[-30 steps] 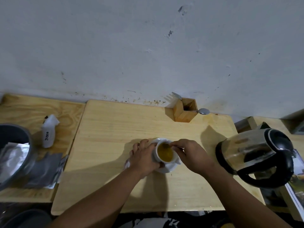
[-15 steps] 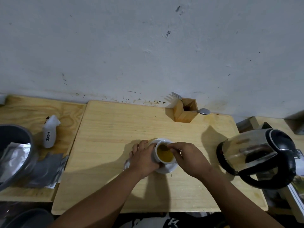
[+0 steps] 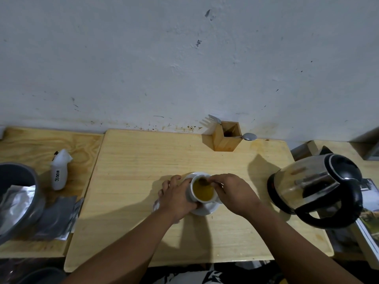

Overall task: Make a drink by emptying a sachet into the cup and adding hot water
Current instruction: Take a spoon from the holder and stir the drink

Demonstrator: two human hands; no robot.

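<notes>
So the small white ceramic cup (image 3: 202,190) sits on a white round saucer (image 3: 205,210) roughly mid-table on the pale wooden table (image 3: 143,171), a bit closer to the near edge than to the wall, and it's full of a yellowish-brown liquid. The left hand (image 3: 176,197) is wrapped around the cup's left side, fingers curled against the wall of it, holding it steady. The right hand (image 3: 233,193) is over the cup's right rim with fingertips pinched narrow on what looks like a small spoon (image 3: 204,182), its dark end dipping at the far edge of the liquid; the handle is mostly hidden by the fingers, so can't say much more. Something small and white peeks out under the left hand, can't tell what. Over by the right edge of the table stands a shiny steel electric kettle (image 3: 315,189) with black lid and handle, well apart from the cup. At the far edge against the wall is a little square wooden utensil holder (image 3: 225,140) with a metal fork (image 3: 215,119) and a metal spoon (image 3: 249,136) sticking out. On the lower side table to the left: a white tied-up pouch (image 3: 59,171) with writing, a grey round bin (image 3: 18,197) with silvery wrappers.
</notes>
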